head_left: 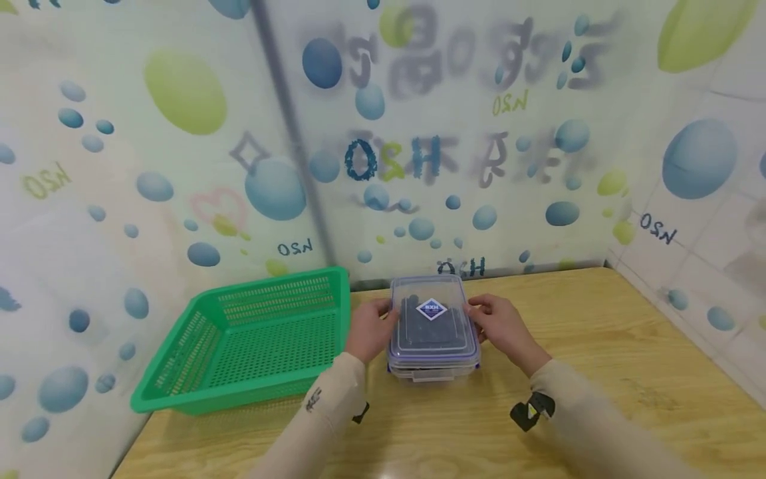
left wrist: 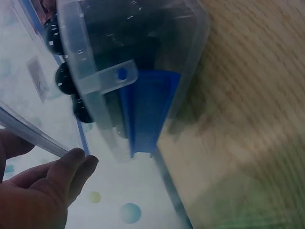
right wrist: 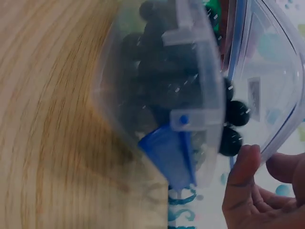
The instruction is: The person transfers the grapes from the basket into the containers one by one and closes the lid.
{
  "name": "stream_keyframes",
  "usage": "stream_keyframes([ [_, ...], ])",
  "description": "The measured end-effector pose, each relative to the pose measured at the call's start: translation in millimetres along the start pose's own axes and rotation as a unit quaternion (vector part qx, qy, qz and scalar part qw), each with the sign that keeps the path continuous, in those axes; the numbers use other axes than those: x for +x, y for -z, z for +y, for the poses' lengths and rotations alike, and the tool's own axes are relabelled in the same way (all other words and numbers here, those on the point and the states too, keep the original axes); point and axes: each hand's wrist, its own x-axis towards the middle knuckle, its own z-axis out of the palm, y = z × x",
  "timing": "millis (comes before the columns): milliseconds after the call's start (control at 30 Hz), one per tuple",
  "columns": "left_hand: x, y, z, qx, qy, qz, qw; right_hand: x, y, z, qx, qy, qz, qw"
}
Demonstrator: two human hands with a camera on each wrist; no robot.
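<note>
A clear lid (head_left: 427, 336) with a purple-blue seal and a diamond label lies over a clear plastic food container (head_left: 433, 374). My left hand (head_left: 370, 330) pinches the lid's left edge between thumb and fingers, and my right hand (head_left: 504, 327) pinches the right edge. Both wrist views show the lid raised off the container's rim. Glossy dark round balls (right wrist: 237, 113) fill the container and stand above its rim. A blue side latch (left wrist: 150, 109) hangs unfastened in the left wrist view, and another blue latch (right wrist: 171, 155) hangs loose in the right wrist view.
A green plastic basket (head_left: 344, 319) with perforated walls stands on the wooden table (head_left: 598, 346), left of the container and close to my left forearm. Behind the table rises a wall covering (head_left: 526, 173) printed with bubbles; another wall stands at the right.
</note>
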Motion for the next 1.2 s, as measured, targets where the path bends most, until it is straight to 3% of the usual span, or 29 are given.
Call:
stream_keyframes([
  [167,7.8,-9.1,-4.5,0.043,0.035,-0.035,0.9978,8.5,-6,12,-0.037,-0.024,-0.003,0.999],
  [367,10.9,-6.7,-3.4,0.074,0.041,-0.029,0.996,14.2,-6,9,-0.089,-0.024,-0.015,0.9956],
  [567,8.2,-7.2,-3.4,0.093,0.062,-0.042,0.9928,16.0,-8,13,-0.106,-0.033,-0.042,0.9929],
  [867,6.4,-13.8,-9.2,0.08,0.127,-0.049,0.9874,16.4,-7,19,-0.029,-0.077,-0.08,0.9934],
  [1200,8.9,-13.0,-6.2,0.105,0.165,-0.064,0.9786,25.9,-3,21,-0.045,-0.135,-0.108,0.9838],
])
